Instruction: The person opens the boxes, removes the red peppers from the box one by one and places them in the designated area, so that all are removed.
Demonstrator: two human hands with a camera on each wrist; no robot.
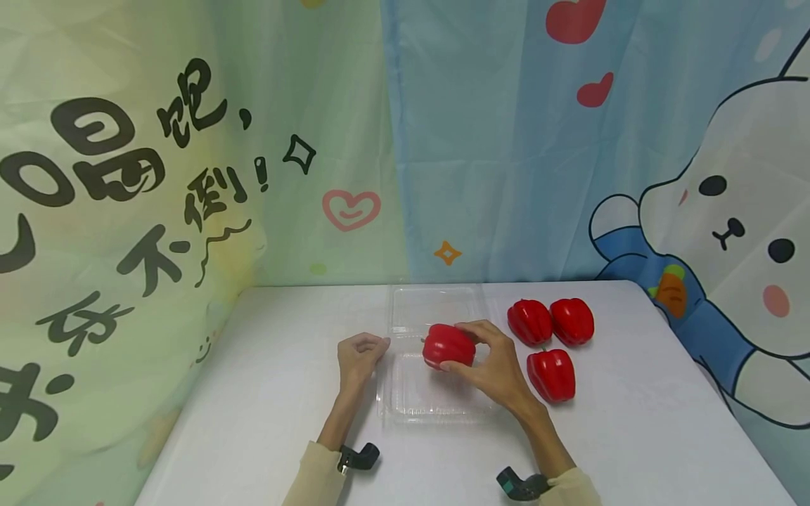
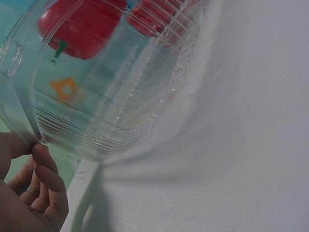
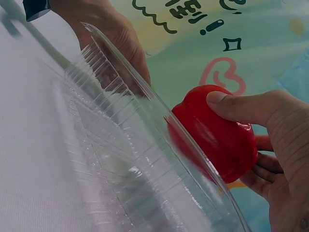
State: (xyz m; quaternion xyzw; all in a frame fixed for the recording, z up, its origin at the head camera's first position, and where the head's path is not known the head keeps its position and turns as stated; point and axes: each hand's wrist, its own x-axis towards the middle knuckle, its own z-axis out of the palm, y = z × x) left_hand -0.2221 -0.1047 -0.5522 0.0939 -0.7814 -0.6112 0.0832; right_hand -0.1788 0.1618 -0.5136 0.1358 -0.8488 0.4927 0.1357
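A clear plastic clamshell box (image 1: 411, 407) lies in the middle of the white table, its lid (image 1: 436, 306) folded back toward the curtain. My left hand (image 1: 362, 357) pinches the box's left rim between thumb and fingertips, as the left wrist view shows with the hand (image 2: 36, 186) at the rim. With my right hand (image 1: 496, 362) I grip a red bell pepper (image 1: 448, 346) over the box, its green stem pointing left. In the right wrist view, the thumb lies across the pepper (image 3: 217, 137) and the other fingers go behind it, close over the box's rim.
Right of the box sit three more red bell peppers: one at the back left (image 1: 529, 322), one at the back right (image 1: 572, 322) and one nearer me (image 1: 551, 375). A printed curtain (image 1: 455, 140) hangs behind the table (image 1: 266, 393). Each wrist wears a black camera mount.
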